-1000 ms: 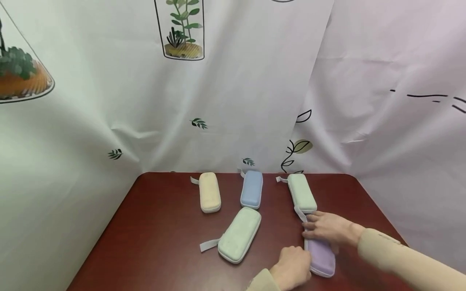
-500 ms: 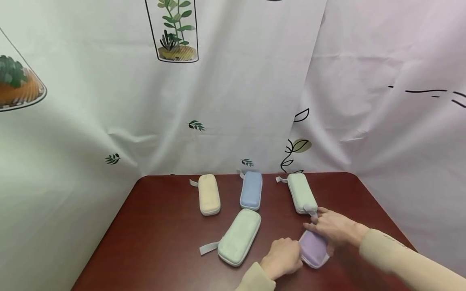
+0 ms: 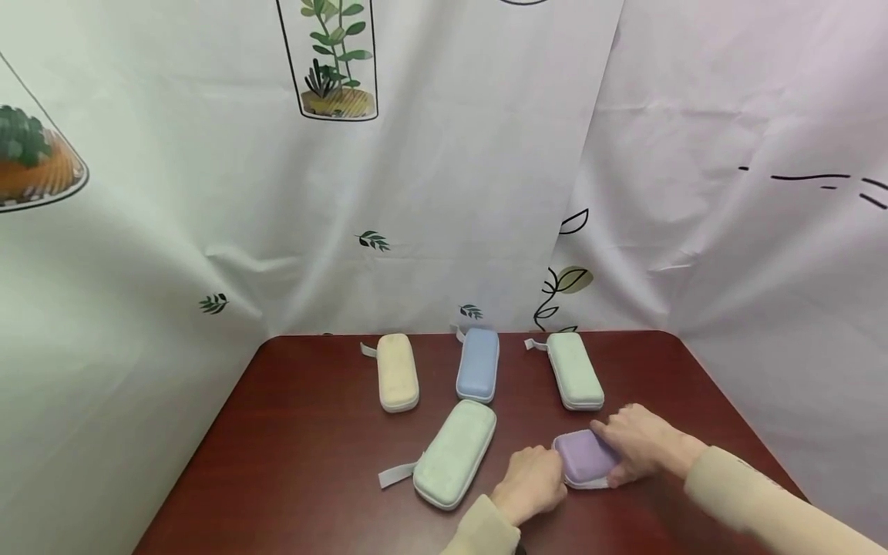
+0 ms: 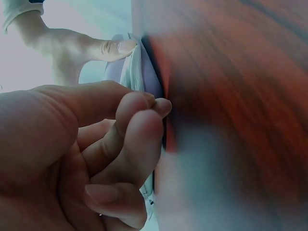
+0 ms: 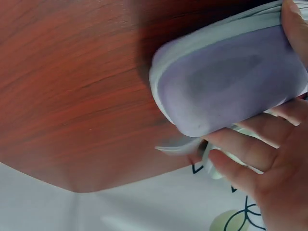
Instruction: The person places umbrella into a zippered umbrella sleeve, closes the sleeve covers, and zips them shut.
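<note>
A purple zippered case (image 3: 586,455) lies crosswise on the table in front of me, its rounded end toward my left hand. My right hand (image 3: 641,441) grips it from the right, thumb on the near side and fingers along the far side, as the right wrist view shows. At the case's left end, my left hand (image 3: 530,482) pinches with thumb and index finger at the zipper edge; what lies between those fingertips is hidden. The pale zipper band (image 5: 207,41) runs round the case's side. A light strap (image 5: 180,146) sticks out beside the right fingers.
A pale green case (image 3: 456,453) with a grey strap lies left of my hands. Behind stand in a row a yellow case (image 3: 398,372), a blue case (image 3: 479,364) and a mint case (image 3: 576,370). A patterned white curtain (image 3: 444,193) borders the dark red table (image 3: 298,462).
The purple case has turned from lengthwise to crosswise. My left hand has shifted left and away from me with its end, while my right hand has changed its hold from the far end to the right.
</note>
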The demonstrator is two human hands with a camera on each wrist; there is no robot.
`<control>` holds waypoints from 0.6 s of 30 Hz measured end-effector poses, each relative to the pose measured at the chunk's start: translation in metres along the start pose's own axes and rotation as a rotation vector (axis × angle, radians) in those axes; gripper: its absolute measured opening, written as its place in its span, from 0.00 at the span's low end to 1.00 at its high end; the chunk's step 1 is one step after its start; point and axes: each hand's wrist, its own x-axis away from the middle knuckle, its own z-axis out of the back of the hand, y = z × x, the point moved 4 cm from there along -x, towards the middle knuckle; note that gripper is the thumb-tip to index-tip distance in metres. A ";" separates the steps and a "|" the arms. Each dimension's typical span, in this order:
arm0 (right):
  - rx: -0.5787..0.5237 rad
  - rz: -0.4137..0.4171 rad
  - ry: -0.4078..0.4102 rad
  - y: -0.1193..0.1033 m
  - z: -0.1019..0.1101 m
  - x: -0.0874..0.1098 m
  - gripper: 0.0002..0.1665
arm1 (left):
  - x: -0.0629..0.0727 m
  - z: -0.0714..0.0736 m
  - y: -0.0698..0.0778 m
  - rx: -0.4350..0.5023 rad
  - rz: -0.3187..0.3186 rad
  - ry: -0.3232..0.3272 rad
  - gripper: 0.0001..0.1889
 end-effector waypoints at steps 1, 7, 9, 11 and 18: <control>0.005 -0.014 0.000 -0.001 0.000 0.000 0.38 | 0.000 0.001 -0.001 -0.005 0.001 0.011 0.16; 0.088 -0.085 0.050 -0.011 -0.002 0.005 0.40 | -0.002 0.006 -0.012 0.009 0.030 0.047 0.14; 0.119 -0.113 0.083 -0.016 -0.005 0.008 0.42 | -0.004 0.007 -0.017 0.016 0.040 0.062 0.14; 0.130 -0.142 0.103 -0.021 -0.006 0.013 0.44 | -0.005 0.006 -0.020 0.023 0.051 0.065 0.15; 0.127 -0.199 0.083 -0.026 -0.011 0.025 0.51 | -0.008 0.004 -0.022 0.050 0.053 0.055 0.19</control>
